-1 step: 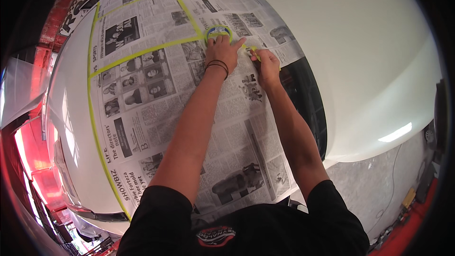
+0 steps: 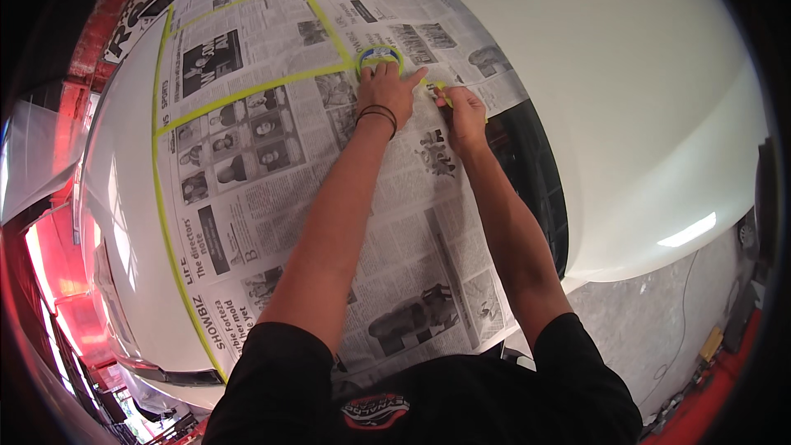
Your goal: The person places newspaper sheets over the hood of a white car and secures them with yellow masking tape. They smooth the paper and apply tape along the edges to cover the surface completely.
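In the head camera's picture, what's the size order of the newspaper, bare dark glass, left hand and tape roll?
1. Newspaper
2. Dark glass
3. Left hand
4. Tape roll, partly hidden

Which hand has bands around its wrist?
The left hand, on the tape roll: dark bands circle its wrist. The right hand shows a bare wrist.

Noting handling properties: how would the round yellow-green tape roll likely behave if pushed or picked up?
The round yellow-green tape roll probably slides rather than rolls, since it appears to lie flat on the printed grey newspaper. On edge, its round outline might let it roll. It is likely light, being small compared with the left hand.
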`<state>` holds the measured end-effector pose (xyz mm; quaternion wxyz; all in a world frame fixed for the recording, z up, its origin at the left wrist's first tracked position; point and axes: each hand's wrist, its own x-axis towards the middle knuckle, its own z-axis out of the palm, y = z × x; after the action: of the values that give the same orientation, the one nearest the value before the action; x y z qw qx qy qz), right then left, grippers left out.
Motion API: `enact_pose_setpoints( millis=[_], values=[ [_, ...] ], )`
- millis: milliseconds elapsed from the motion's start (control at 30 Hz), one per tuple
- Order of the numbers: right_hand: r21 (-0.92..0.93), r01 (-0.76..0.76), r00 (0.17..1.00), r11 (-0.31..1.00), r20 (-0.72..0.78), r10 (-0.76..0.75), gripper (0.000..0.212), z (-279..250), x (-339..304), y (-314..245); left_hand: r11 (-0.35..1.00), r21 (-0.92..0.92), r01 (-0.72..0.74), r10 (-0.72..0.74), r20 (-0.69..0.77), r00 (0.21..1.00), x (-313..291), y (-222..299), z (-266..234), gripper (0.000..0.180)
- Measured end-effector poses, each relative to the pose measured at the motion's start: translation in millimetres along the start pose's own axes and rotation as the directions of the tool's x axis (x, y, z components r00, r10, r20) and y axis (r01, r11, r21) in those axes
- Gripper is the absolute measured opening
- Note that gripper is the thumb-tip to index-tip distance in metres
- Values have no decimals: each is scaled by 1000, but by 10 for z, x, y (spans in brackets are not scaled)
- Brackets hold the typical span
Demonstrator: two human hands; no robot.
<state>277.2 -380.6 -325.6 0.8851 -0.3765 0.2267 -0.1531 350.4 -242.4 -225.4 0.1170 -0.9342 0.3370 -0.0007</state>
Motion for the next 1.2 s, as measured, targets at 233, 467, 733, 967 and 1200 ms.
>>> enact_pose_setpoints(
  millis=[233,467,733,967,1200],
  values=[
    [-134,-50,999,990,-3,50,16,75,-109,-169,997,71,-43,39,55,998,94,26,86,52],
    [-436,-329,935,838,-27,353,19,-100,-205,-574,997,71,-3,-5,111,994,152,64,132,53],
    [-528,-341,936,778,-115,332,30,-121,-275,-500,998,60,21,-32,190,981,189,112,-26,54],
    [-901,-209,966,379,-131,223,31,-152,-182,-399,998,55,42,-51,177,983,209,104,16,43],
    [-948,-258,898,185,-164,408,43,-74,-275,-750,995,16,101,-102,237,966,233,189,-118,56]
  ],
)
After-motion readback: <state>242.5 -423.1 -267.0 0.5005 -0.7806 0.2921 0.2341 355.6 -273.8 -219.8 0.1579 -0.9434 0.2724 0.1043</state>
